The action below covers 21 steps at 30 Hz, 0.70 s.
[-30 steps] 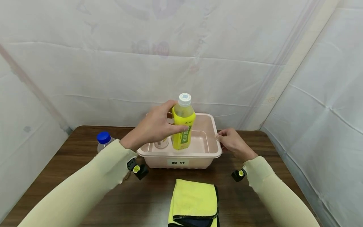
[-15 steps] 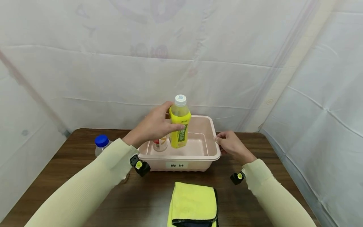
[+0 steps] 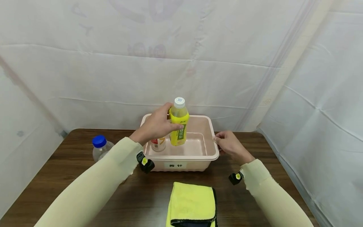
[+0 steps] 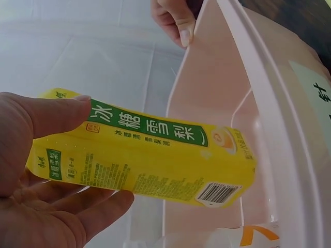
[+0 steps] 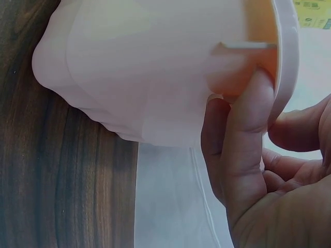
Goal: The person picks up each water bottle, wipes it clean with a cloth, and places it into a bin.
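My left hand grips a yellow drink bottle with a white cap, thumb on one side and fingers round the other. The bottle stands nearly upright over the inside of a pale pink plastic basin, its base below the rim level in the head view. My right hand pinches the basin's right rim, with the thumb on top and fingers curled under the edge in the right wrist view. Inside the basin at the left stands a clear bottle with an orange and red label, partly hidden by my left hand.
A clear bottle with a blue cap stands left of the basin, partly behind my left sleeve. A folded yellow cloth with dark edging lies in front of the basin. White sheeting hangs behind the wooden table.
My left hand has lowered the yellow bottle slightly into the basin. The right hand keeps its hold on the rim. The head view has shifted a little.
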{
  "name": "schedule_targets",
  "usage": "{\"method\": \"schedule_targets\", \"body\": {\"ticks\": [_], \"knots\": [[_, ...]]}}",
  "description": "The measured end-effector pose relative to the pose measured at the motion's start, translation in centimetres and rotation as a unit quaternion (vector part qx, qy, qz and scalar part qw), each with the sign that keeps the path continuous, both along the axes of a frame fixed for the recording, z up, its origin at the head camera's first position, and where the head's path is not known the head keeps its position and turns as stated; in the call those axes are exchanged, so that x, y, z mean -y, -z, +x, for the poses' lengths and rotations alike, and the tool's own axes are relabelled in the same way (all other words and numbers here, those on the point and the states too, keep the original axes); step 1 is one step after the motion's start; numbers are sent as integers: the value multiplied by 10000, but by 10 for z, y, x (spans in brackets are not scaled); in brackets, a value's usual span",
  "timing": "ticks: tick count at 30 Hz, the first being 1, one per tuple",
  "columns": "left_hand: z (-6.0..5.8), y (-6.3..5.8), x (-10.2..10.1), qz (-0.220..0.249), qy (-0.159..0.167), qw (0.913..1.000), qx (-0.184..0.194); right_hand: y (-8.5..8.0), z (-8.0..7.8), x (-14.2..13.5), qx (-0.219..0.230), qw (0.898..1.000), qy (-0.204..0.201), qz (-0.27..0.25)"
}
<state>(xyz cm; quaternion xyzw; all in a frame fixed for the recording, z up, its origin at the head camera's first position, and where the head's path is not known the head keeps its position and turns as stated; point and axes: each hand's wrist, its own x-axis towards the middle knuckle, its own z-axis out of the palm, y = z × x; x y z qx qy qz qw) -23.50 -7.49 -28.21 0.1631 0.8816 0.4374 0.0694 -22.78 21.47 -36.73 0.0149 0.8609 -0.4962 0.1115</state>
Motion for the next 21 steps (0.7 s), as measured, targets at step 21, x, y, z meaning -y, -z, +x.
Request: {"method": "schedule_targets", "body": {"ticks": [21], "knots": [[-10, 20, -6, 86, 110, 9996, 227, 1, 1, 5, 40, 9999, -10, -118]]}}
